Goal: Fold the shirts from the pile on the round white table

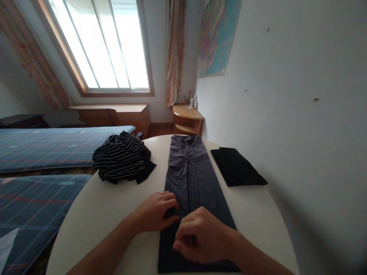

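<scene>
trousers: a dark grey-blue pair (pixel 200 179) lay lengthwise on the round white table (pixel 94 214), waist at the far side, legs running toward the person.
feel: the cloth looked light, soft and limp, likely to bend wherever it was lifted and unlikely to break; it seemed smooth enough to slide a little on the tabletop.
waistband: this far end (pixel 176 141), with a row of small fastenings (pixel 186 146) at its middle, was probably the firmest part and a sound place to grip.
hem: the near end (pixel 197 268) offered another hold, best taken at both corners so that the legs kept level.
left hand: it (pixel 156 212) was beside the left edge of the legs, thumb and fingers apart.
right hand: it (pixel 202 236) was curled over the lower legs, hiding part of them; whether it pinched any cloth could not be told.
striped pile: a loose black-and-white heap (pixel 122 158) sat left of the trousers, apart from them.
black cloth: a flat, folded piece (pixel 236 168) lay just to the right, limiting sideways room there.
wall: it (pixel 301 133) rose beyond the table's right side.
mattresses: two plaid ones (pixel 57 147) (pixel 43 202) stretched off to the left.
</scene>
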`<act>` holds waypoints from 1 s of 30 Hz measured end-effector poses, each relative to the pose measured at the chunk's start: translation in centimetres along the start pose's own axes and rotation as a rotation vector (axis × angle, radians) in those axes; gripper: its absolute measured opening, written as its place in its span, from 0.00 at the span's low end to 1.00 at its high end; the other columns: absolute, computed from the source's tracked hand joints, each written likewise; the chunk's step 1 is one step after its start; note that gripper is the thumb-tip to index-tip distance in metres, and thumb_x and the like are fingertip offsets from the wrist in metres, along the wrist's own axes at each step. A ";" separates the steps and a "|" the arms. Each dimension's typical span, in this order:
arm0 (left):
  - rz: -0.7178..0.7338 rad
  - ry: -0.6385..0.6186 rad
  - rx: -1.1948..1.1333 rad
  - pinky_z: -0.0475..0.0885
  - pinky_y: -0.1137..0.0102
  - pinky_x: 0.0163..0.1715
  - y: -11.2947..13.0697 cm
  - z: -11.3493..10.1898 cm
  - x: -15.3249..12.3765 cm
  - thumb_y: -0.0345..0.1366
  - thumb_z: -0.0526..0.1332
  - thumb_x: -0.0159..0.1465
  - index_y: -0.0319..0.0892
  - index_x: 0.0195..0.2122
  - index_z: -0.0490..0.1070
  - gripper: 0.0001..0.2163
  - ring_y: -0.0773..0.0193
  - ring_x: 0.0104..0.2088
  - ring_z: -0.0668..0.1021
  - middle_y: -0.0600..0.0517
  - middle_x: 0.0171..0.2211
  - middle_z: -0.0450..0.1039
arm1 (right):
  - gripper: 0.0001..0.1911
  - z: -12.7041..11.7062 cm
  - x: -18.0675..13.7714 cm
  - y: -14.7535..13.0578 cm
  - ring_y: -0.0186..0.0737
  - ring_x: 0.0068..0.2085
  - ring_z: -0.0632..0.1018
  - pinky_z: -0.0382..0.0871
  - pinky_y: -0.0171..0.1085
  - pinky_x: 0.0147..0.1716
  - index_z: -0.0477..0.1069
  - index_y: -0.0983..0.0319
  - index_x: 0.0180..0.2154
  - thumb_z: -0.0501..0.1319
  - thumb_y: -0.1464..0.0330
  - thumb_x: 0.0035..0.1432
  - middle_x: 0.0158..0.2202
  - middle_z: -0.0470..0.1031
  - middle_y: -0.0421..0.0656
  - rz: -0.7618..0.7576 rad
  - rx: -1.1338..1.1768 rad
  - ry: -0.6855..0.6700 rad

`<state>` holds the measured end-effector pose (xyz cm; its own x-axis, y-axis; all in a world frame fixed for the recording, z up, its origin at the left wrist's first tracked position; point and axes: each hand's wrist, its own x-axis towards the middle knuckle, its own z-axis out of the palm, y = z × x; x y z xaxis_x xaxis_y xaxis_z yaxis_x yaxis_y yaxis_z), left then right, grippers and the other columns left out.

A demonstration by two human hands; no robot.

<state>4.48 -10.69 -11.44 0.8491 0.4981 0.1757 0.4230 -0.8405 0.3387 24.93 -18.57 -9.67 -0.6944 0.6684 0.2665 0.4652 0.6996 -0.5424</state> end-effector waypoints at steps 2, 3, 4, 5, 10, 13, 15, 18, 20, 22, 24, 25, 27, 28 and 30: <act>0.051 -0.124 -0.004 0.71 0.67 0.38 2.1 -0.2 -0.1 0.47 0.67 0.58 0.46 0.39 0.72 0.13 0.60 0.37 0.77 0.53 0.35 0.74 | 0.09 -1.7 0.8 1.4 0.31 0.25 0.74 0.61 0.30 0.26 0.77 0.60 0.31 0.60 0.65 0.61 0.25 0.77 0.37 0.256 -0.027 0.160; 0.058 -0.160 0.005 0.71 0.67 0.37 2.9 -0.2 -0.2 0.50 0.68 0.56 0.46 0.39 0.71 0.16 0.59 0.37 0.77 0.53 0.35 0.74 | 0.11 -2.6 1.3 2.5 0.31 0.24 0.74 0.61 0.31 0.26 0.77 0.60 0.32 0.59 0.64 0.63 0.24 0.77 0.38 0.362 -0.038 0.226; 0.067 -0.183 0.016 0.70 0.66 0.37 3.6 -0.2 -0.2 0.53 0.67 0.56 0.46 0.40 0.72 0.18 0.59 0.37 0.77 0.53 0.36 0.74 | 0.12 -3.4 2.0 3.7 0.32 0.25 0.74 0.61 0.31 0.27 0.77 0.60 0.33 0.58 0.63 0.63 0.25 0.77 0.38 0.438 -0.061 0.278; 0.077 -0.200 0.027 0.70 0.66 0.37 4.1 -0.2 -0.2 0.54 0.67 0.56 0.47 0.42 0.72 0.20 0.58 0.38 0.77 0.53 0.37 0.74 | 0.12 -4.2 2.8 5.1 0.34 0.27 0.76 0.63 0.32 0.29 0.77 0.60 0.34 0.58 0.62 0.64 0.26 0.78 0.39 0.500 -0.090 0.312; 0.160 -0.244 0.060 0.69 0.67 0.36 5.2 -0.4 -0.2 0.51 0.67 0.58 0.53 0.50 0.71 0.20 0.60 0.40 0.76 0.54 0.43 0.72 | 0.12 -6.7 7.8 12.6 0.40 0.41 0.80 0.67 0.33 0.39 0.79 0.59 0.40 0.58 0.62 0.63 0.39 0.82 0.44 0.731 -0.284 0.346; 0.220 -0.238 0.123 0.68 0.69 0.33 5.5 -0.3 0.0 0.50 0.64 0.63 0.50 0.46 0.72 0.14 0.62 0.39 0.75 0.53 0.43 0.71 | 0.13 -7.5 10.8 15.8 0.43 0.46 0.80 0.68 0.34 0.43 0.79 0.58 0.43 0.58 0.62 0.63 0.43 0.82 0.45 0.861 -0.373 0.311; 0.252 -0.204 0.193 0.67 0.71 0.30 5.5 0.3 0.1 0.45 0.62 0.67 0.47 0.43 0.71 0.09 0.63 0.38 0.75 0.53 0.40 0.71 | 0.15 -7.7 12.6 17.3 0.45 0.48 0.79 0.68 0.37 0.45 0.79 0.58 0.43 0.57 0.61 0.64 0.45 0.81 0.48 0.901 -0.390 0.318; 0.313 -0.115 0.279 0.62 0.72 0.24 5.2 1.6 0.1 0.41 0.61 0.69 0.45 0.37 0.69 0.07 0.65 0.32 0.73 0.54 0.33 0.69 | 0.18 -7.6 14.4 19.1 0.49 0.50 0.78 0.68 0.40 0.47 0.79 0.60 0.45 0.59 0.57 0.62 0.47 0.80 0.50 0.965 -0.386 0.314; 0.366 -0.074 0.286 0.57 0.72 0.21 4.9 2.3 0.1 0.43 0.62 0.67 0.46 0.35 0.69 0.08 0.65 0.28 0.72 0.56 0.30 0.68 | 0.21 -7.4 15.3 19.9 0.51 0.52 0.77 0.68 0.43 0.48 0.78 0.60 0.47 0.59 0.54 0.60 0.49 0.79 0.51 1.003 -0.379 0.311; 0.392 -0.050 0.261 0.54 0.70 0.19 4.5 2.7 0.1 0.45 0.63 0.66 0.47 0.34 0.70 0.08 0.66 0.27 0.71 0.57 0.30 0.68 | 0.22 -7.1 15.9 20.6 0.53 0.54 0.76 0.67 0.45 0.50 0.79 0.59 0.46 0.59 0.52 0.60 0.50 0.79 0.51 1.024 -0.369 0.305; 0.391 -0.031 0.230 0.54 0.70 0.18 4.1 2.7 0.1 0.44 0.63 0.67 0.47 0.34 0.70 0.08 0.67 0.29 0.71 0.57 0.32 0.70 | 0.21 -6.7 16.4 20.9 0.54 0.55 0.75 0.65 0.47 0.52 0.80 0.57 0.44 0.60 0.51 0.59 0.49 0.79 0.50 1.034 -0.362 0.298; 0.391 -0.018 0.220 0.55 0.70 0.18 4.0 2.7 0.2 0.43 0.63 0.67 0.47 0.34 0.70 0.08 0.68 0.30 0.71 0.57 0.34 0.70 | 0.20 -6.5 16.6 21.1 0.54 0.55 0.74 0.64 0.47 0.52 0.80 0.57 0.43 0.60 0.51 0.59 0.49 0.79 0.50 1.037 -0.362 0.295; 0.391 0.010 0.207 0.57 0.70 0.19 3.7 2.8 0.2 0.41 0.63 0.67 0.46 0.34 0.71 0.07 0.69 0.32 0.72 0.57 0.38 0.72 | 0.19 -6.0 17.1 21.3 0.56 0.57 0.72 0.63 0.49 0.53 0.81 0.57 0.43 0.60 0.53 0.59 0.50 0.79 0.50 1.044 -0.369 0.297; 0.394 0.020 0.202 0.60 0.70 0.20 3.6 2.9 0.2 0.41 0.63 0.68 0.46 0.35 0.72 0.07 0.69 0.34 0.73 0.58 0.41 0.73 | 0.18 -5.8 17.3 21.4 0.56 0.58 0.71 0.62 0.50 0.54 0.80 0.58 0.43 0.60 0.54 0.60 0.50 0.78 0.51 1.046 -0.373 0.300; 0.416 0.027 0.178 0.65 0.70 0.24 3.4 3.0 0.3 0.42 0.62 0.69 0.47 0.38 0.72 0.06 0.70 0.38 0.74 0.59 0.46 0.74 | 0.16 -5.5 17.9 21.6 0.55 0.58 0.70 0.61 0.50 0.54 0.80 0.57 0.43 0.58 0.57 0.62 0.50 0.78 0.51 1.043 -0.377 0.306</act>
<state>7.15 -14.07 -13.02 0.9510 0.1134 0.2878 0.0971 -0.9928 0.0704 25.57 9.87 -12.25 0.2634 0.9639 0.0379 0.9058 -0.2336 -0.3535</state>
